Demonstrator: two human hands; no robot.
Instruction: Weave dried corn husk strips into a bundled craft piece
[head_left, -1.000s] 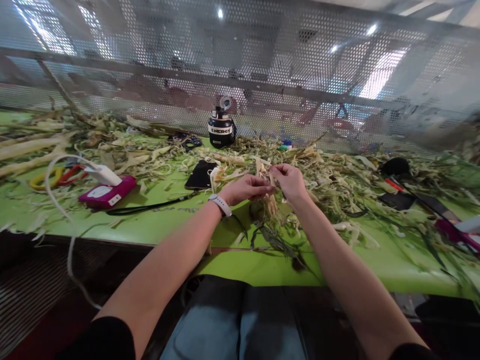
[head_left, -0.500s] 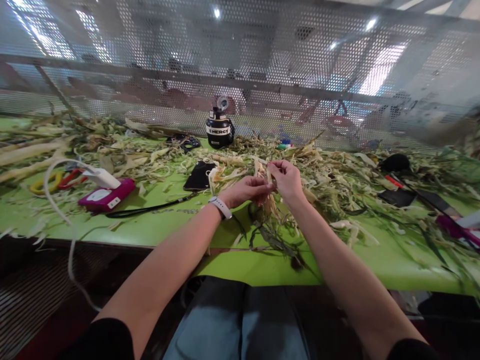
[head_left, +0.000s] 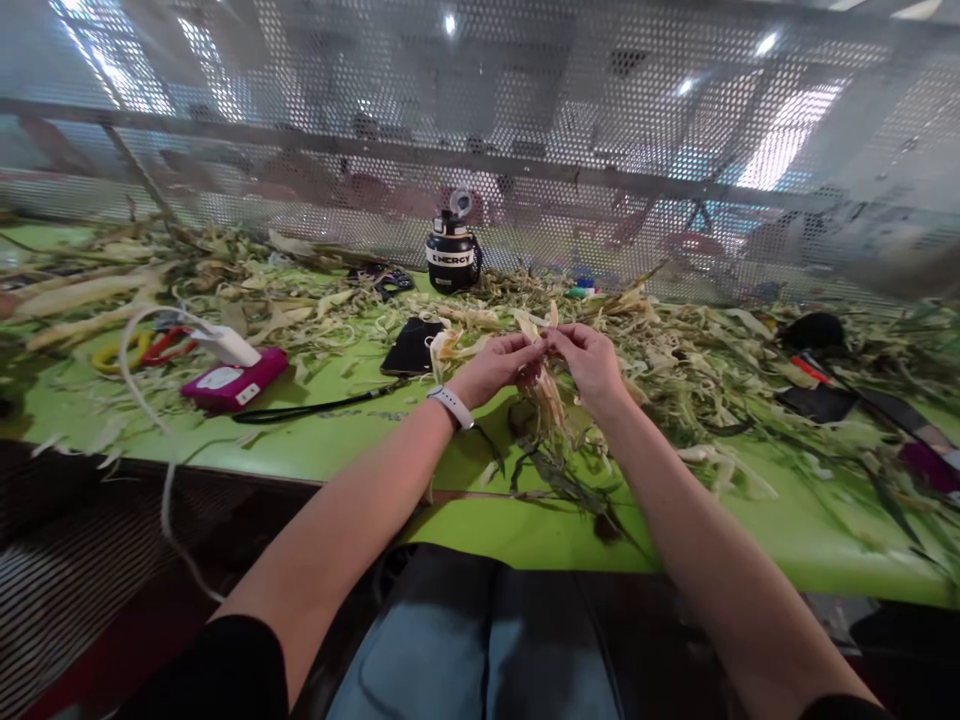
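Far left of the grip, on a green desk [head_left: 262,450], the frame edge cuts off a blurred brownish shape [head_left: 7,304], too little of it showing to identify. Nearer in, a yellow loop [head_left: 124,352] and a red handle [head_left: 174,345] sit partly behind a white plug [head_left: 234,345] in a magenta power block [head_left: 238,385]; whether loop and handle belong to one tool cannot be told. Left of the grip, loose husk overlaps a flat dark object [head_left: 409,345], hiding part of it, while a black bottle [head_left: 451,258] marked "ENERGY" stands beyond. At center, the left grip [head_left: 499,365], thumb and fingers together, meets the right grip [head_left: 589,365], pinched likewise, both clamped on a pale husk bundle [head_left: 552,400] whose strips poke up above the fingertips and hang below; the fingers cover its middle, leaving the number of pieces unclear. Right of the grip, a heap of shredded husk [head_left: 675,365] spreads toward a dark rounded item [head_left: 814,330], its identity unclear, and a second magenta block [head_left: 930,468], cut by the frame. Behind everything, a perforated screen [head_left: 525,100] blurs the shapes beyond.
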